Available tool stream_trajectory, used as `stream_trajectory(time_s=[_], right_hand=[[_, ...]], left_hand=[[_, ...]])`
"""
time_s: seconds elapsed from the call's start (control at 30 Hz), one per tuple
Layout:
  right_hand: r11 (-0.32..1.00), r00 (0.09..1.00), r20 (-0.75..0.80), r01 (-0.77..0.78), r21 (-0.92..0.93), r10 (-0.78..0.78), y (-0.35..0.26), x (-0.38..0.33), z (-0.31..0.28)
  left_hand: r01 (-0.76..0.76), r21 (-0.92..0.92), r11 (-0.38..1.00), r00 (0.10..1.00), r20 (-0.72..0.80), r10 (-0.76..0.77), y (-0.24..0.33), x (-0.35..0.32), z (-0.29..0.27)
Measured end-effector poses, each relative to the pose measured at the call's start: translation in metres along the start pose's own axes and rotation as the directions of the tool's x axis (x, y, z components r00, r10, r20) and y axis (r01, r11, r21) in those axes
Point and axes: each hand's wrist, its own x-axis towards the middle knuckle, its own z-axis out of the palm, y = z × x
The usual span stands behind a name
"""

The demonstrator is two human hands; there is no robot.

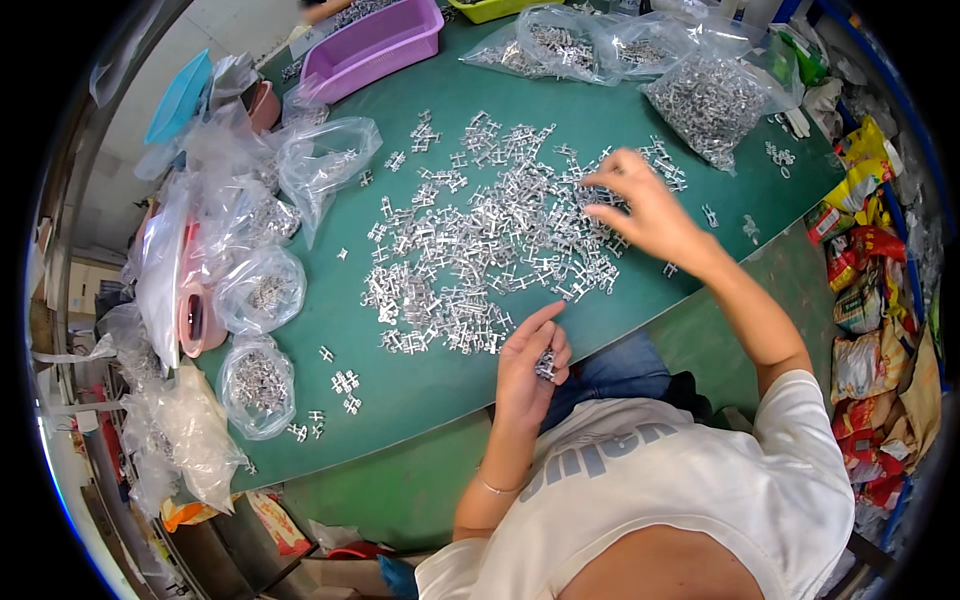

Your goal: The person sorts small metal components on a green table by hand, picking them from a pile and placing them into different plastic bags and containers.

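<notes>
White shirt cloth (690, 480) filled the view at five o'clock, cut off by the lower rim and hiding most of the blue jeans (622, 372) at four. Just above it, toward five o'clock from the middle, the left hand (522, 372) curled its fingers around a few small metal pieces, index finger pointing out; the fingers covered too much for a count. At two o'clock the right hand (645, 208), slightly blurred, reached over the pile's edge with thumb and fingers spread apart; whether a fingertip touched a piece could not be told.

One broad pile of metal pieces (520, 210) lay around the middle of the green table (425, 395), too tangled to count. One lone piece (342, 254) sat between nine and ten, and a loose scatter lay at eight.

One full clear bag (705, 110) stood at two. Two rounded bags (262, 290), at nine and eight, held more, blurred by creased plastic. One purple tub (385, 66) stood at eleven, one blue tub (178, 95) at ten; at twelve, one yellow tray (492, 9) was cut off by the upper edge.
</notes>
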Motion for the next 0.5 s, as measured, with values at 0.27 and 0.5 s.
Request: stream_trajectory(time_s=[0.27, 0.5], right_hand=[[0.997, 1.0, 0.028, 0.011, -0.077, -0.009, 0.013, -0.006, 0.04], [-0.147, 0.801, 0.474, -0.453, 0.879, 0.365, 0.017, -0.023, 0.02]], left_hand=[[-0.095, 0.196, 0.976, 0.995, -0.019, 0.101, 0.002, 0.003, -0.001], [-0.016, 0.129, 0.992, 1.0, 0.01, 0.015, 0.0, 0.01, 0.006]])
